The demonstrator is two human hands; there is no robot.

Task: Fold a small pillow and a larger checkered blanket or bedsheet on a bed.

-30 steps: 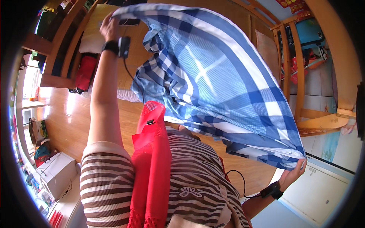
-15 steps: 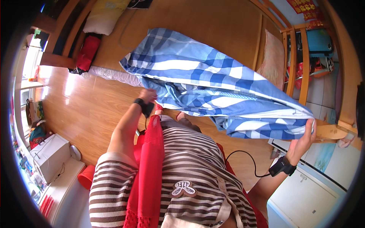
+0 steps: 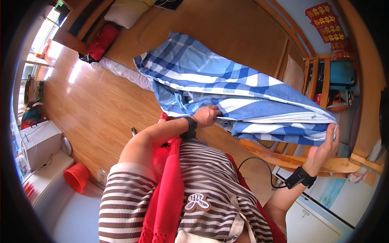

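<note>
A blue and white checked cloth cover [image 3: 227, 81] lies partly on a bare wooden bed board [image 3: 223, 28] and stretches to the right in long folds, with a white strip along one fold. My left hand [image 3: 206, 115] is closed on the lower edge of the cover near its middle; its fingertips are partly hidden in the fabric. My right hand [image 3: 324, 143] grips the right end of the cover, fingers wrapped at the corner. Both wrists wear dark devices. A red mesh cloth [image 3: 166, 190] hangs down my striped front, below my left hand.
A pillow [image 3: 121, 12] and red bag [image 3: 99, 42] lie at the bed's left end, a pink pillow [image 3: 293, 73] at the right by wooden rails [image 3: 324, 77]. A red bucket [image 3: 76, 176], white box [image 3: 38, 143] and shelf are lower left. A white cabinet [image 3: 308, 218] is lower right.
The cover has dropped from being held up and spread to lying folded over the bed. My left hand came down from the upper left to its middle; my right hand rose, still holding the end.
</note>
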